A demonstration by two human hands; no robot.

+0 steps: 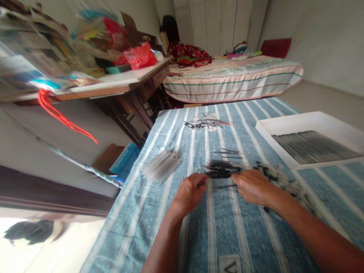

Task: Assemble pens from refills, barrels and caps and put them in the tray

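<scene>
My left hand (191, 191) is closed in a pinch at the left end of a pile of thin black pen refills (220, 169). What its fingertips grip, if anything, is too blurred to make out. At the pile's right end, my right hand (251, 186) has its fingers curled together, their contents hidden. A single dark refill (226, 186) runs up to its fingertips; whether it is held or just touching, I cannot tell. Beyond the pile lie a few loose refills (227, 152). To the left is a heap of clear tubes (162, 165), and small black and translucent pen parts (287, 182) spread beside my right wrist.
A white box (318, 118) holding a row of dark sticks stands at the right. More thin pieces (209, 122) lie farther back on the striped cloth (196, 235). A cluttered desk (113, 81) borders the left, with a bed (233, 77) behind.
</scene>
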